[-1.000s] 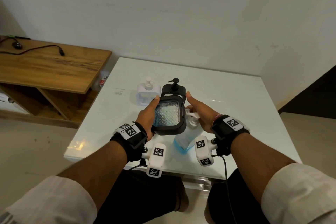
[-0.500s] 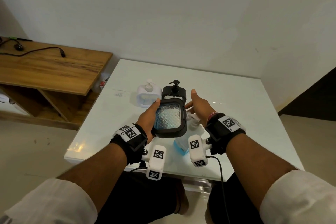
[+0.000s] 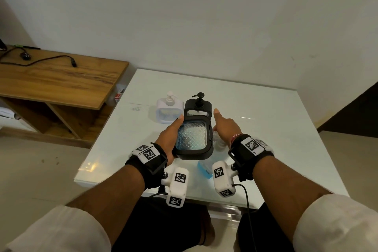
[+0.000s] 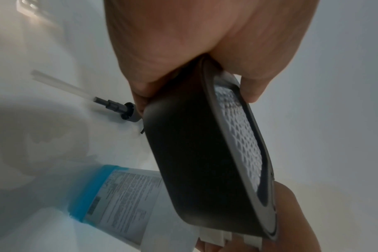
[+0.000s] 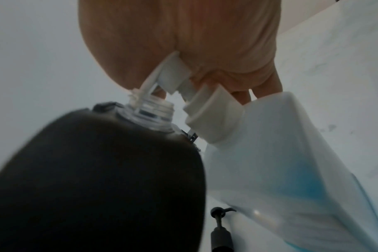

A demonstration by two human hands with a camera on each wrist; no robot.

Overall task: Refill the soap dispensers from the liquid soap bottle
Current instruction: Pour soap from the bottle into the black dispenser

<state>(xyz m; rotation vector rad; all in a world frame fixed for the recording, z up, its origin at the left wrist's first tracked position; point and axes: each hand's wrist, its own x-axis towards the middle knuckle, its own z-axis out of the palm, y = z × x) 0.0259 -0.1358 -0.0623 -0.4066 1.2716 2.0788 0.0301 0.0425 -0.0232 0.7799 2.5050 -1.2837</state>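
Black dispenser held beside the soap bottle, frame centre

The left hand [image 3: 169,139] grips the black dispenser [image 3: 193,139], lifted and tilted; the soap bottle [image 3: 206,166] is mostly hidden behind it. The right hand [image 3: 225,127] covers the bottle's open cap [image 5: 214,114], its grip unclear.

On the counter [image 3: 266,120], two pump dispensers stand side by side at the far middle, one [image 3: 169,113] left of the other [image 3: 198,106]; nearer, a third dispenser [image 3: 193,139] is held above the counter by the left hand [image 3: 168,139], with the soap bottle [image 3: 210,159] just right of it under the right hand [image 3: 226,127]. A loose pump [image 4: 117,106] lies on the counter; a shelf unit [image 3: 57,80] stands left of the counter.
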